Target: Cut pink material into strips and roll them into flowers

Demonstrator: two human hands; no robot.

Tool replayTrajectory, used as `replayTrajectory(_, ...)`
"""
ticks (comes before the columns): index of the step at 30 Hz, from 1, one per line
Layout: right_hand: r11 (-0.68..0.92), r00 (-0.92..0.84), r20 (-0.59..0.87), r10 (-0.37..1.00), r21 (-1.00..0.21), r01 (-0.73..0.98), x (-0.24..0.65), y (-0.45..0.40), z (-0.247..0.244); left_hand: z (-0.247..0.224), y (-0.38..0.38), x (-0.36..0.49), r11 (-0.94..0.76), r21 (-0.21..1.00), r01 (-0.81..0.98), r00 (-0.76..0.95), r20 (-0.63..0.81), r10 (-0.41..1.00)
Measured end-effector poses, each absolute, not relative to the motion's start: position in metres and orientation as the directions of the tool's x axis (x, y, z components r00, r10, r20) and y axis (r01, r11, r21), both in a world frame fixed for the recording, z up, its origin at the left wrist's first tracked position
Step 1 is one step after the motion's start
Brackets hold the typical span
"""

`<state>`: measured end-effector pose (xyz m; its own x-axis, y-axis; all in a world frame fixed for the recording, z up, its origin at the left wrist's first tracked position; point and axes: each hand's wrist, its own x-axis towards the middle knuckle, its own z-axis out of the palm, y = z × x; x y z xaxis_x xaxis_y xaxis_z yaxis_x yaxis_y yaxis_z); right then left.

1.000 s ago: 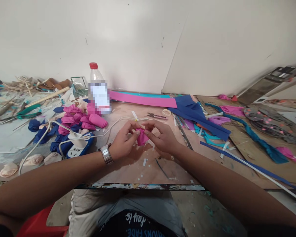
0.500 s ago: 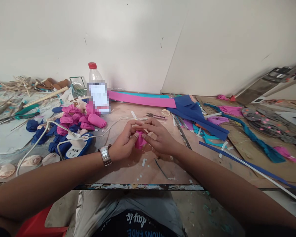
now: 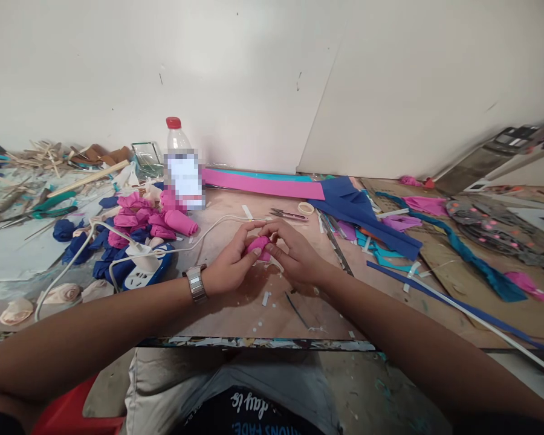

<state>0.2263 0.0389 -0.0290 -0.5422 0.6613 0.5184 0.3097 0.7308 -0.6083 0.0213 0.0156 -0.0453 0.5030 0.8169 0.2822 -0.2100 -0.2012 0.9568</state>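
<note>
Between both hands, above the middle of the table, is a small pink crepe-paper flower (image 3: 259, 243), rolled and bunched. My left hand (image 3: 231, 257), with a metal watch on its wrist, grips it from the left, thumb in front. From the right my right hand (image 3: 290, 251) pinches it with thumb and fingers. The fingertips of the two hands meet behind it, and part of the flower is hidden. A pile of pink paper flowers (image 3: 138, 217) and dark blue paper flowers (image 3: 75, 249) lies to the left of my hands. Small scissors (image 3: 290, 215) lie just beyond them.
A white cable (image 3: 208, 232) runs from a blue-and-white power strip (image 3: 138, 278) toward my hands. Behind stand a phone (image 3: 184, 181) and a red-capped bottle (image 3: 174, 123). Pink (image 3: 263, 183) and blue paper strips (image 3: 367, 217) lie along the back. Green-handled pliers (image 3: 54, 205) are at left.
The pink flower has turned in my fingers: its rounded rolled top now shows where a flared piece hung below my thumbs. Both hands stay in about the same place.
</note>
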Motion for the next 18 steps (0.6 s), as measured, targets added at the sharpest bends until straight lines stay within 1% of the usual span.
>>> replayTrajectory(5, 0.68, -0.482, 0.507, 0.715, -0.666, 0.307, 0.23, 0.043, -0.031, -0.053, 0.019, 0.022, -0.339, 0.937, -0.084, 0.478, 0.337, 0.811)
replayTrajectory(7, 0.668, -0.476, 0.497, 0.726, -0.676, 0.312, 0.23, 0.043, -0.031, -0.055, 0.021, 0.022, -0.354, 0.934, -0.059, 0.488, 0.336, 0.806)
replayTrajectory(10, 0.662, -0.471, 0.491, 0.733, -0.673, 0.329, 0.23, 0.044, -0.031, -0.057, 0.021, 0.022, -0.31, 0.949, -0.046, 0.511, 0.29, 0.81)
replayTrajectory(15, 0.661, -0.414, 0.523, 0.745, -0.664, 0.351, 0.232, 0.048, -0.033, -0.053, 0.018, 0.021, -0.212, 0.976, -0.053, 0.535, 0.207, 0.819)
replayTrajectory(18, 0.673, -0.422, 0.531, 0.735, -0.649, 0.356, 0.232, 0.049, -0.033, -0.048, 0.017, 0.021, -0.168, 0.982, -0.087, 0.51, 0.188, 0.839)
